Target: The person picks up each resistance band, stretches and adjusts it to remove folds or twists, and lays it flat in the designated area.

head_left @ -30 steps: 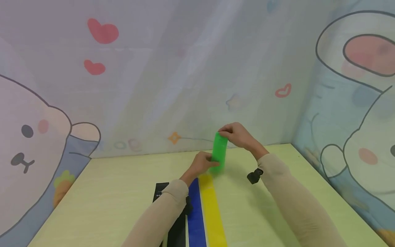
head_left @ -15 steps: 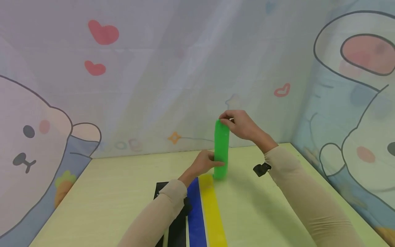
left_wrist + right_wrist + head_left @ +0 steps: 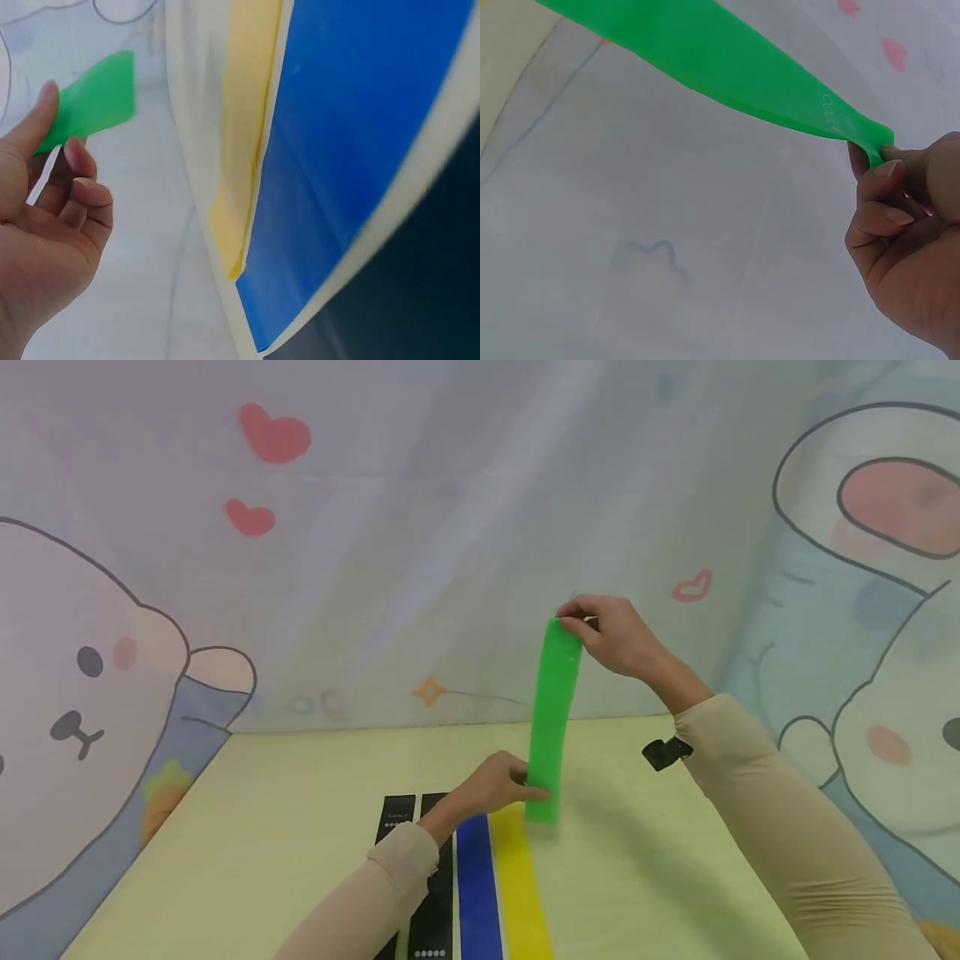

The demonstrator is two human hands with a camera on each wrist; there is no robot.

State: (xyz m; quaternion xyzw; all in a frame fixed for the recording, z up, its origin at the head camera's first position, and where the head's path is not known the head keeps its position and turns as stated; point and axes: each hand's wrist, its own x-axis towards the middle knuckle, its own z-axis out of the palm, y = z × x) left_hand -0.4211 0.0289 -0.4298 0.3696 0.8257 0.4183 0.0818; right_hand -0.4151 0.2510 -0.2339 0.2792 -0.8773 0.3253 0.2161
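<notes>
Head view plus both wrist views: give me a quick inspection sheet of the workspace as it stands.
Surface: pale yellow-green table, flat.
Job's things: green resistance band, held upright between both hands, lower end at the table.
Clutter: yellow band, blue band and two black bands lying flat side by side.
Hands: right hand pinches the green band's top end; left hand grips it near the bottom.
Cables: nothing seen.
Surroundings: cartoon rabbit backdrop with hearts behind and beside the table.

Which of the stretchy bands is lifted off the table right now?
The green band: the right hand pinches its top end, the left hand its lower part. The yellow band, blue band and black bands lie flat.
</notes>
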